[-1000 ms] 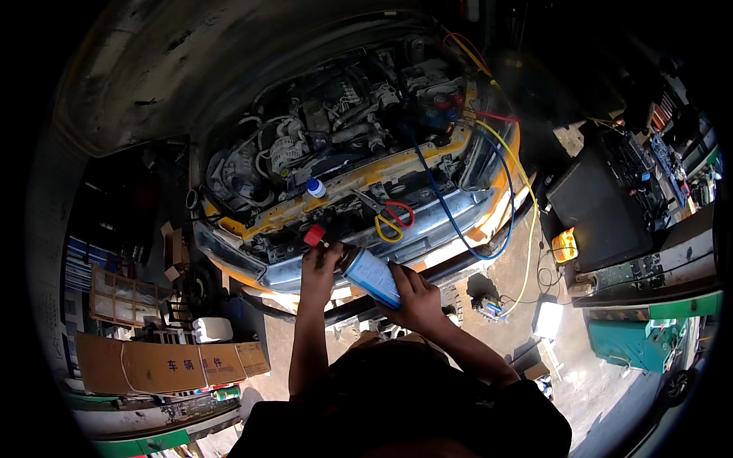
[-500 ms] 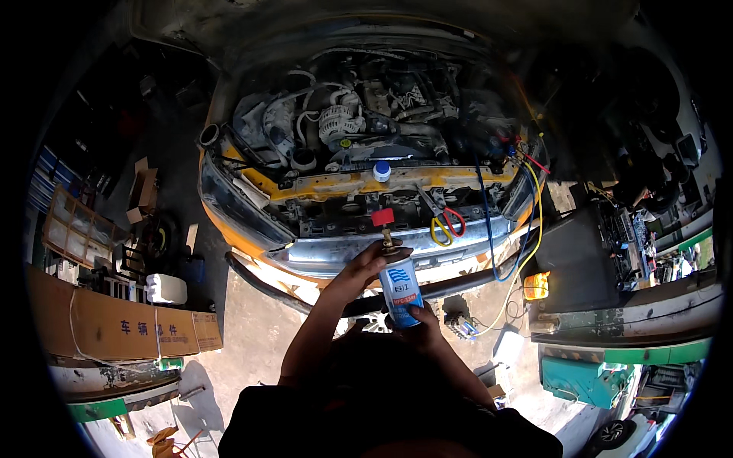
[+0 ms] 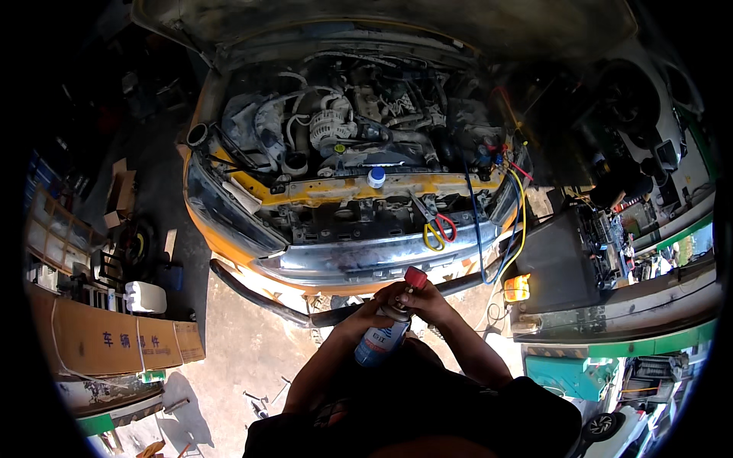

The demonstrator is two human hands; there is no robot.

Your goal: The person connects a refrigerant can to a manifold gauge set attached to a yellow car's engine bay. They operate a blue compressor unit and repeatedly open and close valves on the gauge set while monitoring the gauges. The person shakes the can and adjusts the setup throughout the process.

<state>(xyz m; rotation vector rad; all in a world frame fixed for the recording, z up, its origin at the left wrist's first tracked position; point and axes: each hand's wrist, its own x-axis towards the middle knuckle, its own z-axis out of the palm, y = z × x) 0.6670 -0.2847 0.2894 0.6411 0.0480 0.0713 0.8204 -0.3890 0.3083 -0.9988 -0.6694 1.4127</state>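
Observation:
A blue-and-white refrigerant can (image 3: 377,345) tilts in front of my body, its top leaning away and to the right. My left hand (image 3: 369,316) is closed around its upper part. At the top of the can, my right hand (image 3: 431,304) pinches the can tap valve, whose red handle (image 3: 415,278) sticks up above the fingers. Most of the valve's metal body is hidden by my hands. Beyond them, scissors (image 3: 435,227) with one red and one yellow handle loop rest on the car's front end. A small white bottle with a blue cap (image 3: 376,178) stands on the yellow crossmember.
The car's engine bay (image 3: 351,114) is open under a raised hood. Blue and yellow hoses (image 3: 522,221) hang over its right front. A black bumper bar (image 3: 259,294) runs low before me. A large cardboard box (image 3: 130,336) lies left; a teal machine (image 3: 573,375) stands right.
The can has come down closer to my body and tilted right. My right hand has gone from the can's base to the valve; my left has moved from the valve to the can's upper part.

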